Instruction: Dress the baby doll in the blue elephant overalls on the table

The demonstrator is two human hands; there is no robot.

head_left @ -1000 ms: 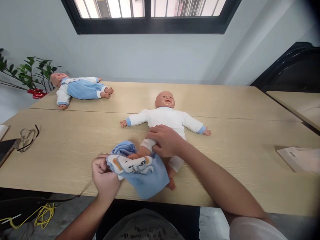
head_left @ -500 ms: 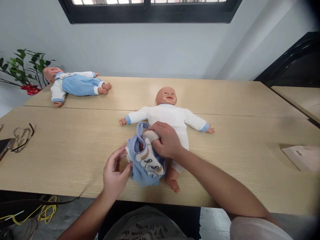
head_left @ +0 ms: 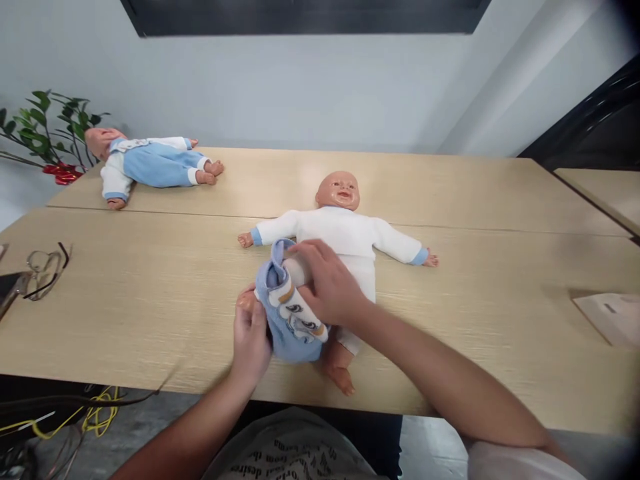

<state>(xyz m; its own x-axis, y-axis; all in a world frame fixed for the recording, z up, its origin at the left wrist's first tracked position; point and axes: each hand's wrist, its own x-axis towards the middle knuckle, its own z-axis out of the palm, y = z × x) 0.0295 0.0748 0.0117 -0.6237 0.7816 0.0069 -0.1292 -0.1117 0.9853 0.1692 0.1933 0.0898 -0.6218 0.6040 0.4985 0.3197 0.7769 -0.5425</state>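
A baby doll (head_left: 340, 230) in a white suit with light blue cuffs lies on its back, arms spread, head toward the wall. A blue garment with a cartoon face (head_left: 295, 327) is bunched around one of its legs, which is raised and bent. My right hand (head_left: 330, 283) is closed round that white-covered leg (head_left: 297, 270) by the garment's upper opening. At the garment's left side, my left hand (head_left: 253, 340) has its fingers closed on the doll's foot (head_left: 246, 301), which pokes out there. The other bare foot (head_left: 341, 377) rests near the table's front edge.
A second doll in blue trousers (head_left: 160, 163) lies at the back left, beside a potted plant (head_left: 45, 133). Eyeglasses (head_left: 47, 273) and a dark object (head_left: 10, 290) are at the left. A pale flat object (head_left: 607, 317) lies at the right of the wooden table (head_left: 480, 280).
My left hand has moved right and closed on the doll's foot, where its fingers were apart at the garment's edge. The garment has shifted slightly; my right hand stays on the leg.
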